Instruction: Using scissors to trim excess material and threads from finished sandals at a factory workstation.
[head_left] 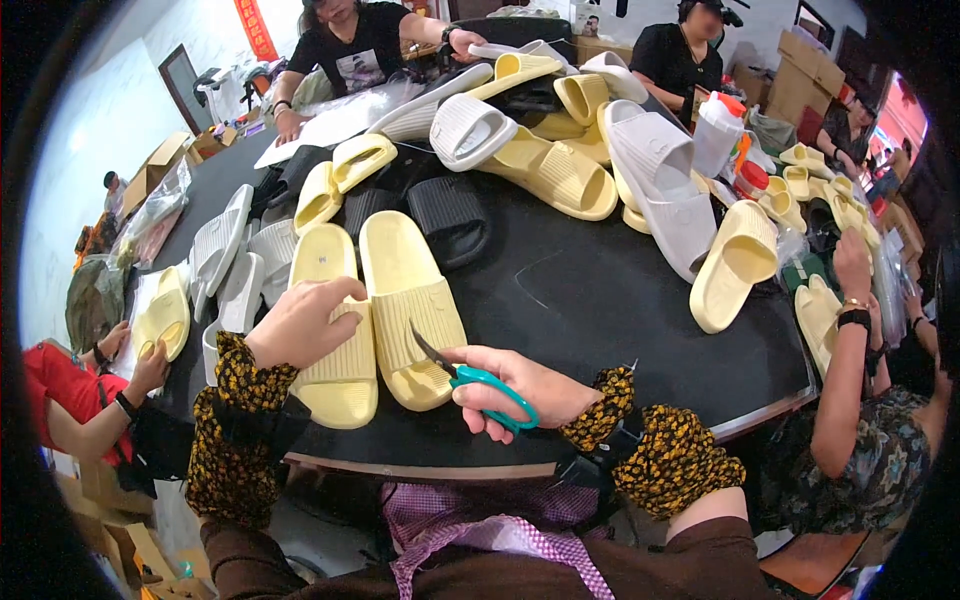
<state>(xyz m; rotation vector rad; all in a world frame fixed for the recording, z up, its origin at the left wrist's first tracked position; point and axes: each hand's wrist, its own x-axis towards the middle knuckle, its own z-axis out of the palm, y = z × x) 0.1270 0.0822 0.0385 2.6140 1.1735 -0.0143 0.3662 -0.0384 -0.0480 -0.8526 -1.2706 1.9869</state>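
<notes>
Yellow slide pair [375, 315] lay on counter [600, 300]; left hand [300, 322] pressed flat on it, right hand [520, 388] beside it, gripping teal scissors [480, 385].

Floral yellow-black sleeve covers [240, 430] — brown top beneath.

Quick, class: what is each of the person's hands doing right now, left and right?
Left hand: fingers curled, pressing on the left yellow slipper, not clearly gripping it.
Right hand: closed around the teal-handled scissors.
</notes>
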